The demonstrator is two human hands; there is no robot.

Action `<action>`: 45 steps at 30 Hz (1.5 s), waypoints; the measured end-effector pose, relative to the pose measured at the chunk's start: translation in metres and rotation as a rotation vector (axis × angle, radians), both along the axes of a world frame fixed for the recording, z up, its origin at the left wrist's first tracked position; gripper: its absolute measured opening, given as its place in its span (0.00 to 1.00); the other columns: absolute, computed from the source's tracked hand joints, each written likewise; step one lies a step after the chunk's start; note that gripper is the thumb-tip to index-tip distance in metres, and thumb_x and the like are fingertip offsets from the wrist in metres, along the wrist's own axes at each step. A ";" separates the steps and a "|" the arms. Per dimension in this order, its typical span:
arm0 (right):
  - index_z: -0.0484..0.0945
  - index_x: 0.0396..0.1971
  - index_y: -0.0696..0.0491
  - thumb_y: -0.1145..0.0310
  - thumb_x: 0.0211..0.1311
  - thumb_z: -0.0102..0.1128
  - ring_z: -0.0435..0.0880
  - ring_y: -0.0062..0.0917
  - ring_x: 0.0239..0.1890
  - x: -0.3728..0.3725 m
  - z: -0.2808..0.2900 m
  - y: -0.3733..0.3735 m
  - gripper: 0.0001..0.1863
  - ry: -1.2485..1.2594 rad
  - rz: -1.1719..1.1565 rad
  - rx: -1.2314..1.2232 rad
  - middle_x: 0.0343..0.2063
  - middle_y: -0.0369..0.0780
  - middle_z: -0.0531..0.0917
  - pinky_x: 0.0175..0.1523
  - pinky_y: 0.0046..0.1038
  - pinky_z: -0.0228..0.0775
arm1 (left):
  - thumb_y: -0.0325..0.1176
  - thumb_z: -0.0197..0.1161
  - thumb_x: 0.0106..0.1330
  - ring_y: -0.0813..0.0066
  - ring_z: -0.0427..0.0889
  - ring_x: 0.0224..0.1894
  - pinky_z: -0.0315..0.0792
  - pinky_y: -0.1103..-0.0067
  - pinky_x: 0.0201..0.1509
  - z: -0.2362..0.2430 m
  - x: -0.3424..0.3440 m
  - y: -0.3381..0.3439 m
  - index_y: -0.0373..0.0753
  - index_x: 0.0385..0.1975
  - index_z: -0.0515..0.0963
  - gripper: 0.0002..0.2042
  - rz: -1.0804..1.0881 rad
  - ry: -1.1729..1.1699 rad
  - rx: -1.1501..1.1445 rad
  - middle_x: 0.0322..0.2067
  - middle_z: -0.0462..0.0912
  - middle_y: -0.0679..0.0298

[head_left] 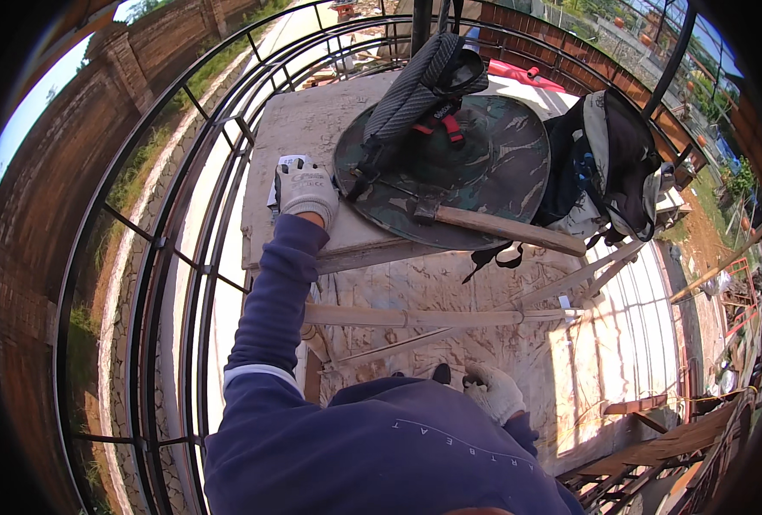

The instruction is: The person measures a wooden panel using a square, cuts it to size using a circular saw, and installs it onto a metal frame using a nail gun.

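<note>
My left hand (307, 190), in a whitish work glove with dark fingertips, is at the left edge of a worn wooden table (291, 120). Its fingers are closed over a small white-labelled package (293, 160), mostly hidden under the glove. Low in front of my body is my right hand (494, 391), also gloved, its fingers curled in; anything inside them is hidden. To the right of my left hand lies a wide camouflage-patterned hat (505, 129). A hammer (510, 230) with a wooden handle rests across its near brim.
A dark textured padded case (415, 90) sits on the hat. An open dark and beige bag (617, 163) stands at the table's right. Wooden braces (415, 318) cross below the near edge. Black metal railing (162, 245) curves round the left and far sides. A red object (523, 75) lies beyond the table.
</note>
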State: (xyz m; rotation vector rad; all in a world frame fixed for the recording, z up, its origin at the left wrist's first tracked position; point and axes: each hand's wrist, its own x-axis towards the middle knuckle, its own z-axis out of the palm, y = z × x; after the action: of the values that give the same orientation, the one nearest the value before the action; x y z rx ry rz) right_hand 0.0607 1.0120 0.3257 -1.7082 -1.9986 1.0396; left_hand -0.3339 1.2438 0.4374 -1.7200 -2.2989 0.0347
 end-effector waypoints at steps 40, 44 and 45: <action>0.82 0.48 0.50 0.55 0.58 0.57 0.85 0.44 0.43 -0.006 0.007 -0.620 0.21 -0.007 -1.707 0.077 0.38 0.48 0.86 0.50 0.43 0.76 | 0.27 0.67 0.47 0.54 0.82 0.44 0.71 0.62 0.62 -0.076 0.538 -0.677 0.42 0.34 0.81 0.11 -3.083 -0.135 -1.330 0.36 0.85 0.59; 0.82 0.45 0.50 0.56 0.58 0.58 0.85 0.46 0.42 -0.029 0.015 -0.677 0.19 0.063 -1.989 -0.043 0.36 0.49 0.85 0.49 0.43 0.76 | 0.28 0.68 0.47 0.55 0.82 0.45 0.72 0.62 0.60 -0.087 0.549 -0.781 0.44 0.34 0.81 0.12 -3.308 0.016 -1.461 0.38 0.85 0.61; 0.82 0.44 0.51 0.55 0.58 0.58 0.85 0.47 0.41 -0.034 0.014 -0.691 0.19 0.040 -2.047 -0.024 0.36 0.49 0.85 0.49 0.43 0.76 | 0.29 0.69 0.48 0.56 0.82 0.46 0.72 0.63 0.59 -0.091 0.552 -0.803 0.44 0.35 0.81 0.13 -3.320 0.048 -1.522 0.39 0.85 0.61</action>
State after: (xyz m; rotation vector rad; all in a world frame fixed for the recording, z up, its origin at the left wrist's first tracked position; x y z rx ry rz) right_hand 0.0271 0.3212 0.3394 -2.2851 0.3872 0.1828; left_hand 0.2183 0.4410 0.3463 1.6365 -1.9823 -0.5600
